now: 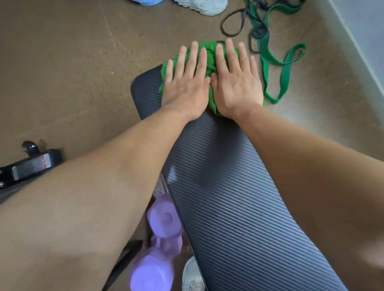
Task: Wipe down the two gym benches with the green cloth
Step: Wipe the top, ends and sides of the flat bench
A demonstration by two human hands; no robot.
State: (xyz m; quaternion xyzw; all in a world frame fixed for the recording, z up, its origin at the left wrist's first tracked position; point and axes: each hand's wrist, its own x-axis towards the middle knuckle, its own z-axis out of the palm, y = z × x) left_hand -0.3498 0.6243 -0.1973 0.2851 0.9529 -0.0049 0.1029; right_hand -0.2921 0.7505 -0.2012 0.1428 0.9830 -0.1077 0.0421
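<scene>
Pressing flat with fingers spread, left hand (185, 87) and right hand (236, 87) pin green cloth (209, 60) on bench (228, 187).

A brown floor (62, 72) carries the clutter. Near its far right, beside a pale wall base (357, 37), a green band (276, 83) lies in loose loops, tangled at its far end with a dark cord (234, 22). At the far edge sits a pale sneaker (204, 5), with a blue object (145, 2) just left of it — mostly cut off. Near the bottom edge lie two purple dumbbells (158, 245), touching one another, and another sneaker (191, 276) beside them. At the left edge stands a black metal frame (31, 164) — labelled, text unreadable.
</scene>
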